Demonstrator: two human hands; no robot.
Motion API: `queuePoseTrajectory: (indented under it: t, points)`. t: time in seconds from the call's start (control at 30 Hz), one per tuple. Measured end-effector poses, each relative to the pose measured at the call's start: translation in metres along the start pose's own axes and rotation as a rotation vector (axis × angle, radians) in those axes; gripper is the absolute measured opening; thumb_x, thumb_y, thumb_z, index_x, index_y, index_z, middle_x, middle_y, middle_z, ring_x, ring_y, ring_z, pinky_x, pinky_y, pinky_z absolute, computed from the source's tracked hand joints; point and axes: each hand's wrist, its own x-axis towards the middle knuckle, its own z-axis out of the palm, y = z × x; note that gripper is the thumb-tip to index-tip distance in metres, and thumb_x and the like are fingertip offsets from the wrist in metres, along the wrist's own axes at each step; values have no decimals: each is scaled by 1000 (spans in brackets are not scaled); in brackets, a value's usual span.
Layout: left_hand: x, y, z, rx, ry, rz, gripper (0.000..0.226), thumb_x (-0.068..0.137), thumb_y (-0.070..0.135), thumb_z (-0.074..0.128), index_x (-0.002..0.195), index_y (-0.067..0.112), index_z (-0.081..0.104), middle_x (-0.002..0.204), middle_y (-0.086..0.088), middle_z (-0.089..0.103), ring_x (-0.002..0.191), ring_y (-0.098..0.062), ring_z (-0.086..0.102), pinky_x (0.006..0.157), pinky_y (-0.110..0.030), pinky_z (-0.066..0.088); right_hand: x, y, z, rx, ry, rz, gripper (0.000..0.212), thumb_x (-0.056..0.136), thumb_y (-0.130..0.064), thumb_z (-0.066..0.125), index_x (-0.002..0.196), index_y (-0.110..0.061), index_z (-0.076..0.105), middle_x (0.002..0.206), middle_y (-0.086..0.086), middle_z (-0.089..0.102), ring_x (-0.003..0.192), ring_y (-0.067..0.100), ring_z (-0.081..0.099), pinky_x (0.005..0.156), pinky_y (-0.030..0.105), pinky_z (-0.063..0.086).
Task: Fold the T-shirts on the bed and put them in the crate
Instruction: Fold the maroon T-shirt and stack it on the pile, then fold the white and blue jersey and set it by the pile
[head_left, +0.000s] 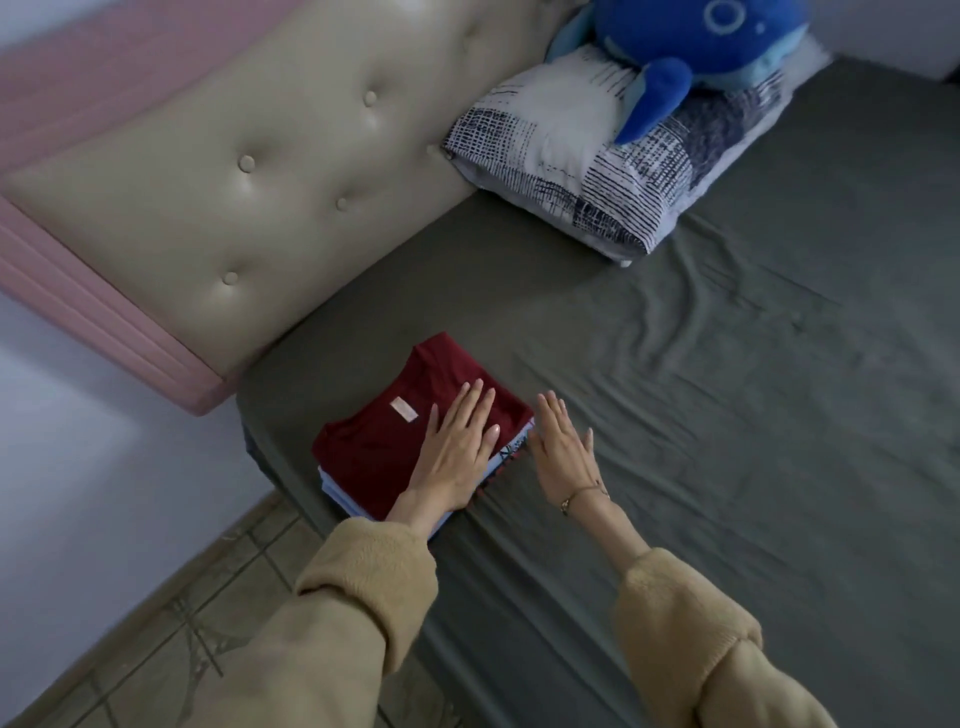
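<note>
At lower centre of the frame, a folded dark-red cotton T-shirt (415, 431) tops a small stack of folded shirts (343, 493) near the corner of the grey-sheeted bed (727, 415). The left hand (457, 457) presses flat on it, fingers straight; the right hand (558, 454) hovers beside, fingers extended. No crate is visible — lifting carelessly could spill the pile off the bed's edge.

The red T-shirt's (384, 436) neck label (404, 410) is unreadable

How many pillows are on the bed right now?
1: the patterned pillow lies against the headboard, under the blue plush toy. The frame cuts off the bed's far side.
</note>
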Motion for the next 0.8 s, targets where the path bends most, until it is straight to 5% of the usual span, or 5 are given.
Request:
queuePoseTrajectory:
  t: [0.23,0.43,0.8]
  points:
    - [-2,80,36,-138,-45,118,52,104,31,25,151,15,14,159,0,11,146,-13,11,118,-26,7,-52,72,-39,42,98,111,54,102,-22,31,150,-14,10,159,-2,3,146,12,0,115,47,3]
    - [-21,181,98,-248,-129,190,53,103,33,29,151,16,15,159,-3,11,146,-17,11,117,-29,11,-130,174,-72,18,223,239,59,100,-21,38,151,-16,9,159,-3,1,146,12,1,115,51,5]
    - [-103,441,229,-206,-497,490,54,102,32,32,152,17,15,154,-7,25,142,-22,23,114,-33,19,-378,391,-139,4,434,852,65,94,-20,44,150,-15,10,159,-1,-1,146,13,0,112,57,0]
